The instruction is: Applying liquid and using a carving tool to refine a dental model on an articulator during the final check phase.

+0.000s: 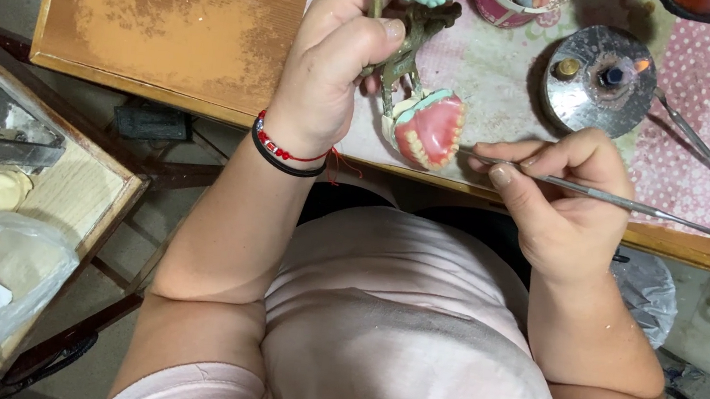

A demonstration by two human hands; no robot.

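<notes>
Right hand (560,216): nearest the body, fingers pinched round a slim metal carving tool (605,197), its tip touching the denture.
Denture (428,129): pink wax gums with a row of teeth on a pale cast, held over the worktop (171,18) edge.
Left hand (335,63): fingers curled tight round the dark metal articulator (413,41) that carries the cast.
Progress: teeth already stand set in the wax; judging by the tool's place, gum shaping is under way, with the finish left.
Beyond: small spirit burner (611,75) alight on a round metal dish; spare instruments (696,140) lie on the dotted pink cloth.
</notes>
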